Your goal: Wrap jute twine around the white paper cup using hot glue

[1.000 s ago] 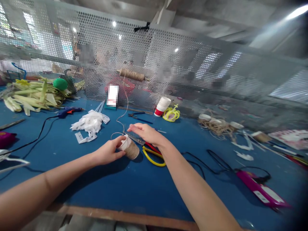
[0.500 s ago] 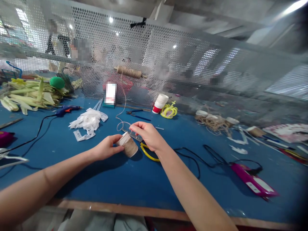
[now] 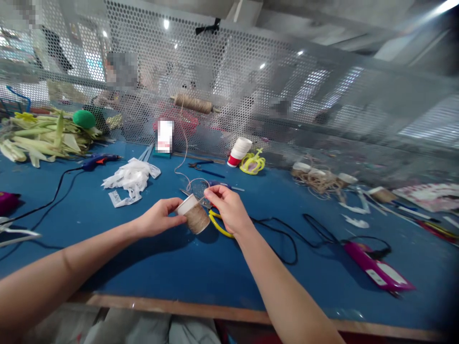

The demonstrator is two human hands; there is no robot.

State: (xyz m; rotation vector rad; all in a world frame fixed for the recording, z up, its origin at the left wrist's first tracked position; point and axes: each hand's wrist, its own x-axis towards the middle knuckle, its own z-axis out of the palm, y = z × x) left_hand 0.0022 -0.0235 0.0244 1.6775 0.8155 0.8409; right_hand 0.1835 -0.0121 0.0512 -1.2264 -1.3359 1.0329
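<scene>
While left fingers (image 3: 175, 221) span a cup (image 3: 196, 217), right fingers (image 3: 215, 194) pinch twine (image 3: 198, 179).

This is a craft workshop, with glue gun (image 3: 91, 164), pliers (image 3: 212, 173) and twine spool (image 3: 193, 103).

No text, brands or numbers legible; bright screen (image 3: 165, 136) pixelated over.

Here's the blue table (image 3: 201, 282), spreading across the lower frame: husks (image 3: 45, 136) heaped far left, a glue gun (image 3: 97, 162) just right of them, crumpled white strips (image 3: 131, 177) left of centre. Pliers (image 3: 209, 172) near the middle, stacked cups (image 3: 239, 152) beyond, yellow scissors (image 3: 216, 223) below, tangled twine (image 3: 324, 188) at right and, lower right, a purple device (image 3: 375, 267)!
</scene>
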